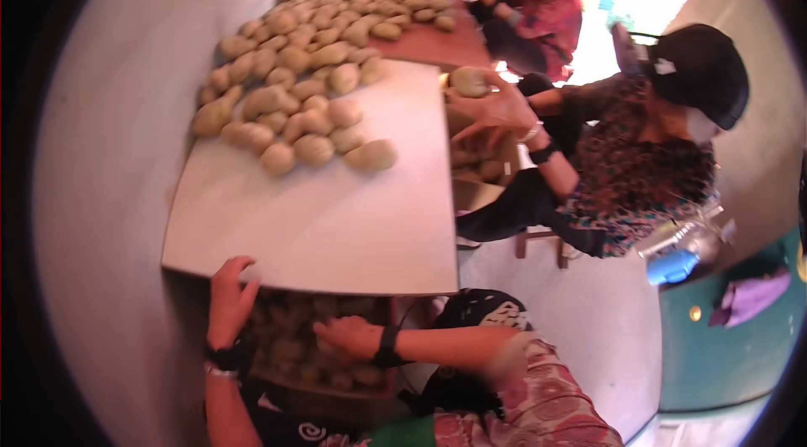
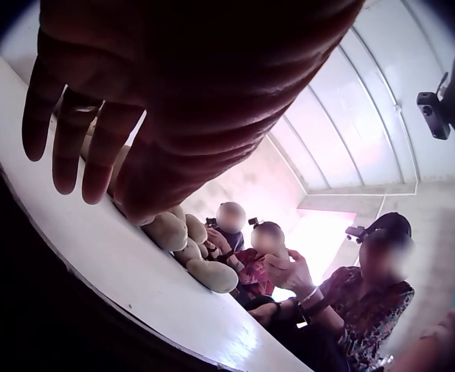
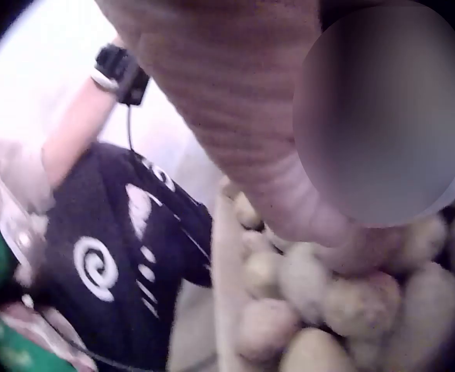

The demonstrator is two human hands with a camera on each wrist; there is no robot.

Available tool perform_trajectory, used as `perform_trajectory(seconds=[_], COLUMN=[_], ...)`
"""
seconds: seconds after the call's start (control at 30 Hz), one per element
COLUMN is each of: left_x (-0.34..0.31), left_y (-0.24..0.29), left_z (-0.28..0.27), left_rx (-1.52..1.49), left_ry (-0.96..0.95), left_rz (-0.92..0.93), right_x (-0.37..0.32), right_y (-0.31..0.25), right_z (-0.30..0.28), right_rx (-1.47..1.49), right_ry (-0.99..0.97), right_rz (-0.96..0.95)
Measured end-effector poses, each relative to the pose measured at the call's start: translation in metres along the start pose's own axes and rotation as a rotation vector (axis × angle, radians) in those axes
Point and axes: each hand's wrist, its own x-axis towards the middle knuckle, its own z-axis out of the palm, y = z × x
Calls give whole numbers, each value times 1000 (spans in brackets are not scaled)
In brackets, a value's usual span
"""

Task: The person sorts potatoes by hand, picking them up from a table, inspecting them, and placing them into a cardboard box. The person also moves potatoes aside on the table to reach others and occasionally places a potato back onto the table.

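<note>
My left hand [image 1: 227,291] reaches up to the near edge of a white table [image 1: 336,220], fingers straight and holding nothing. In the left wrist view its fingers [image 2: 72,147] hang spread over the table edge [image 2: 134,279]. My right hand [image 1: 345,336] is down inside a box [image 1: 336,401] below the table edge, resting on the potatoes [image 1: 290,350] in it. The right wrist view shows that hand [image 3: 243,101] pressed among the potatoes [image 3: 320,302]; its fingertips are hidden. A big heap of potatoes [image 1: 294,102] lies across the table's far half.
A seated person in a dark cap [image 1: 664,127] at the table's right side holds up a potato [image 1: 468,81] over another box [image 1: 483,165]. More people sit at the far end [image 1: 538,1]. A low stool [image 1: 542,241] and bare floor lie to the right.
</note>
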Motion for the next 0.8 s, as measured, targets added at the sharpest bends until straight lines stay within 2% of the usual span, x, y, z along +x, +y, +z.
perform_trajectory(seconds=[0.03,0.1,0.2,0.27,0.3,0.37,0.47,0.6,0.67,0.77,0.8], left_x=[4,6,5,2,2,0,0,5,3,0,-1], left_y=[-2,-9,-9,-7,-8,-9,-10,-11,2,-7,-6], left_z=[3,8,13,18,15,11,23,30,29,35,37], left_rx=[19,-5,13,15,28,24,4,30,-21,34,30], left_ry=[6,11,-24,-33,-23,-22,-19,-11,-50,-13,-15], left_rz=[-38,74,27,20,8,-4,-29,56,-72,45,47], right_x=[0,-5,-14,-21,-24,-31,-49,-67,-72,-71,-68], right_y=[-22,-43,-30,-6,4,22,50,72,81,98,117], right_z=[-30,-70,-114,-121,-127,-142,-165,-187,-191,-187,-176], right_rx=[95,208,273,342,340,174,128,83,68,130,14], right_ry=[-37,-81,-55,296,304,539,667,852,911,956,947], right_rz=[-9,-20,-36,-50,-50,135,269,350,330,364,323])
